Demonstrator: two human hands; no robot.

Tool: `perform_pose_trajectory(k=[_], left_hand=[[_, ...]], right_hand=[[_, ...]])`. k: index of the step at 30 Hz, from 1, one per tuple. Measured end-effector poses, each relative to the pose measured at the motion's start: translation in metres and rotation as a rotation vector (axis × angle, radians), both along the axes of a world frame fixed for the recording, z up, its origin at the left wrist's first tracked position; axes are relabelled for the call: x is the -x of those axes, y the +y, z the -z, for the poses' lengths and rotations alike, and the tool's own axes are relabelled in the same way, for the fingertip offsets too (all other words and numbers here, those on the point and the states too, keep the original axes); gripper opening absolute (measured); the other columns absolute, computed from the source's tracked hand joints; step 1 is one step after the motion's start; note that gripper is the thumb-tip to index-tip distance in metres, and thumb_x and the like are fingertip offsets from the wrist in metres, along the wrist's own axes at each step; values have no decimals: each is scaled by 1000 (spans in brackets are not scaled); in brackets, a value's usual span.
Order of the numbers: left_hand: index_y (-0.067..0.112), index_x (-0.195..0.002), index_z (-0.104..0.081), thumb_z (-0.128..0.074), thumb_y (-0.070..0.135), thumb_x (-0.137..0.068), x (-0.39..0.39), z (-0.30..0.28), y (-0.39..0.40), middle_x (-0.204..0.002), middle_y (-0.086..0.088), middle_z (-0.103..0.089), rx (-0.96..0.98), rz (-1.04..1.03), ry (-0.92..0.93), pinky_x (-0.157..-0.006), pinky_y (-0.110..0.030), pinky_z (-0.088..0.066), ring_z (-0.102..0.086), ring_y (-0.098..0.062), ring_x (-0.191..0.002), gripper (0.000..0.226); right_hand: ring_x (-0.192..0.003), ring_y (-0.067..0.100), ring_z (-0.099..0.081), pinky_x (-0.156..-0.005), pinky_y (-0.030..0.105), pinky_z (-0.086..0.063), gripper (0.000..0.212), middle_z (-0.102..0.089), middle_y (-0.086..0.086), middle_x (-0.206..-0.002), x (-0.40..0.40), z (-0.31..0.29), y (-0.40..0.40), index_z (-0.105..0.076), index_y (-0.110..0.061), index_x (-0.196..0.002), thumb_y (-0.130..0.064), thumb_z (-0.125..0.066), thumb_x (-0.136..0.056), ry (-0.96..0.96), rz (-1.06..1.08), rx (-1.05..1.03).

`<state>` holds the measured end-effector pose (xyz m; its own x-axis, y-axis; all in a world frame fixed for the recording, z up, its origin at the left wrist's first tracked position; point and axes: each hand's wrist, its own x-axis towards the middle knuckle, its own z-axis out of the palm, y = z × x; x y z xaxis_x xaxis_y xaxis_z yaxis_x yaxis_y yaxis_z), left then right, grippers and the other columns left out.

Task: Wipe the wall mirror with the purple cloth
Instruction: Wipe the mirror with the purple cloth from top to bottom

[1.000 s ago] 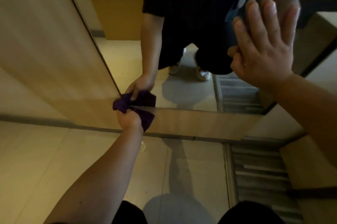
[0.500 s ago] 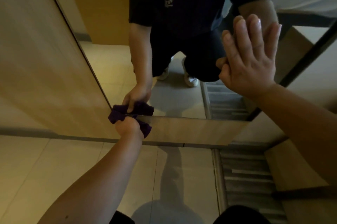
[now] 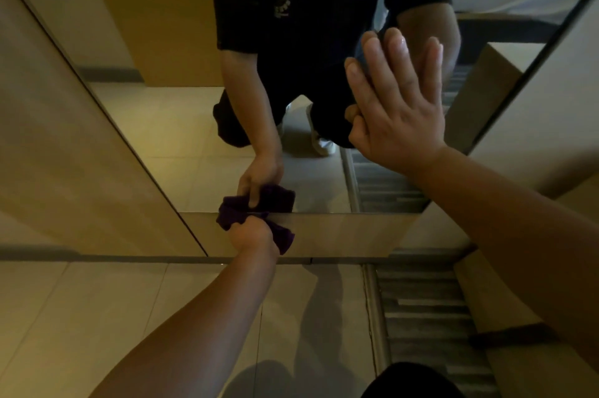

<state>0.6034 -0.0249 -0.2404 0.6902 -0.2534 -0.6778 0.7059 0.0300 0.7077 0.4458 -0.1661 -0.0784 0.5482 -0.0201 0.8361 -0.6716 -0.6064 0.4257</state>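
Since a second ago the left hand has slid the purple cloth rightward along the wall mirror's bottom edge, fist closed around it. Dark, bunched folds bulge out either side of the knuckles. Farther right, the right hand presses flat, fingers spread, above a pale tiled floor.

head view | worn on head | faces forward and down | close to wall mirror | only view
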Motion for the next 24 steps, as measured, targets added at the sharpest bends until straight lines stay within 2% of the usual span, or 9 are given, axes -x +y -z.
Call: perform_pose_trajectory(k=[1,3,5,9,12,16,20,24], left_hand=[[21,-144,-40,-35,4,-102,8,-2,-3,-123,-9,-56,-3,10,3,-58,-32,-44,-57,-24,-85,46],[21,-145,-40,-34,3,-102,23,-6,-9,-124,-7,-55,-14,25,9,-60,-33,-44,-56,-23,-84,47],[19,-146,-40,-36,4,-102,38,-9,-15,-125,-7,-55,-44,61,18,-60,-31,-44,-56,-22,-82,47],[13,-149,-37,-36,4,-102,70,-13,-26,-133,-12,-54,-98,151,11,-66,-33,-46,-54,-24,-86,48],[11,-149,-35,-33,5,-105,90,-20,-31,-128,-11,-54,-131,187,3,-48,-28,-40,-49,-17,-72,44],[10,-145,-42,-36,3,-104,93,-20,-34,-127,-14,-57,-130,183,32,-48,-30,-40,-52,-20,-72,42],[10,-144,-44,-37,3,-103,91,-14,-36,-129,-13,-57,-88,168,52,-57,-30,-43,-56,-23,-83,42],[7,-138,-49,-37,4,-103,113,-16,-44,-110,-8,-58,-92,214,54,-54,-28,-40,-54,-18,-76,38]], right_hand=[[-149,25,-5,-115,62,-13,60,-31,13,-154,0,-1,1,-39,-13,-151,-29,-49,-94,5,5,-2],[-148,30,-17,-115,62,-13,59,-36,15,-154,1,-3,2,-40,-12,-150,-28,-50,-94,15,14,9],[-139,36,-32,-112,64,-19,57,-44,17,-150,0,-4,3,-44,-11,-148,-27,-51,-93,26,19,24],[-134,37,-41,-109,66,-27,53,-50,16,-145,3,-7,3,-48,-10,-144,-24,-51,-93,61,30,44],[-132,38,-49,-108,65,-29,49,-51,16,-144,8,-10,0,-50,-10,-143,-27,-46,-97,115,39,88],[-134,40,-45,-117,59,-15,46,-52,17,-143,28,-11,-5,-52,-9,-141,-28,-44,-100,138,-13,94],[-137,41,-38,-108,71,-27,55,-40,19,-151,93,8,-20,-45,-10,-147,-25,-57,-95,147,36,69],[-140,37,-35,-115,63,-18,61,-36,12,-153,116,20,-45,-40,-14,-150,-31,-59,-94,189,98,140]])
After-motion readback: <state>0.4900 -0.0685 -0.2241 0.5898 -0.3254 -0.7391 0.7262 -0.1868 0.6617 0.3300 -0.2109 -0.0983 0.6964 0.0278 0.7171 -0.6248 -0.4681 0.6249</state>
